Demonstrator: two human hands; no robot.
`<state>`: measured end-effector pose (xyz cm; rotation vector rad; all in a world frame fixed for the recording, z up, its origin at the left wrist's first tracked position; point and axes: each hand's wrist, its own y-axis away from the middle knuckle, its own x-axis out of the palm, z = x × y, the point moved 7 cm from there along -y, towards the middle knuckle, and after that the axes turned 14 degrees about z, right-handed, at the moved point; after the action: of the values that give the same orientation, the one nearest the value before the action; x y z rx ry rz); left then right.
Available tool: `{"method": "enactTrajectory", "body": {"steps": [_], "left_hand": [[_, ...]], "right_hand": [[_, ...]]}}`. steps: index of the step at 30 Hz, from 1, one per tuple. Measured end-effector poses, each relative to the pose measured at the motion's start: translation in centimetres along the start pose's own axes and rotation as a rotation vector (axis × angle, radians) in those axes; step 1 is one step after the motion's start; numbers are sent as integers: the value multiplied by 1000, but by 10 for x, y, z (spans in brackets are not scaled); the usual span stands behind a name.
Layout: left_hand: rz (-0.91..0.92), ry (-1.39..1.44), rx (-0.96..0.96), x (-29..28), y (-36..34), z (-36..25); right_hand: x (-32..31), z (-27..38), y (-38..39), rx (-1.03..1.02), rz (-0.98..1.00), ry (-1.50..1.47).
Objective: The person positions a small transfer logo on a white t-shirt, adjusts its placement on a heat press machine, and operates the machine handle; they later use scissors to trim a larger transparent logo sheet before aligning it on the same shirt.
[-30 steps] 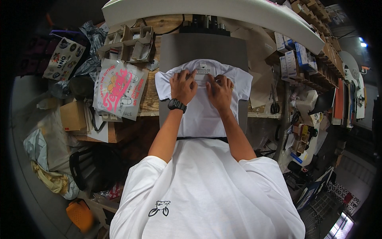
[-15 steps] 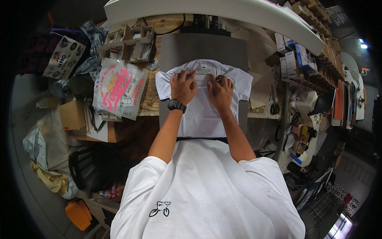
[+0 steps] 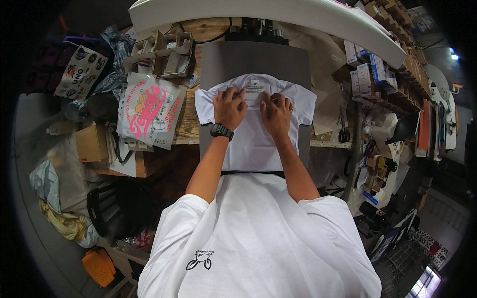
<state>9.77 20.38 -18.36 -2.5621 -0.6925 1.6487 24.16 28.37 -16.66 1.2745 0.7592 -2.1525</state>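
Observation:
A small white T-shirt [image 3: 251,136] lies over the grey flat platen [image 3: 238,57], its collar toward the far side. Inside the neck, below the sewn-in neck tag, sits a small clear film with dark print [image 3: 255,90]. My left hand [image 3: 229,109], with a black watch on the wrist, has its bent fingers at the film's left edge. On the other edge are the curled fingers of my right hand [image 3: 277,113], thumb and forefinger close together. Both hands rest on the shirt. The exact grip under the fingertips is partly hidden.
The white upper arm of the press [image 3: 268,17] arches over the far side. On the left are a divided cardboard box [image 3: 166,54] and printed pink transfer sheets [image 3: 149,111]. To the right lie black scissors [image 3: 343,124], with stacked small boxes [image 3: 365,79] beyond.
Almost nothing differs. Both hands stay at the film in the collar; the whole view has shifted very slightly.

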Motion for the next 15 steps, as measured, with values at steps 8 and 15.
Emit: {"method": "enactTrajectory", "body": {"steps": [8, 15], "left_hand": [[-11, 1, -3, -1, 0, 0], [-8, -1, 3, -1, 0, 0]], "right_hand": [[-2, 2, 0, -21, -10, 5], [-4, 3, -1, -17, -10, -1]]}}
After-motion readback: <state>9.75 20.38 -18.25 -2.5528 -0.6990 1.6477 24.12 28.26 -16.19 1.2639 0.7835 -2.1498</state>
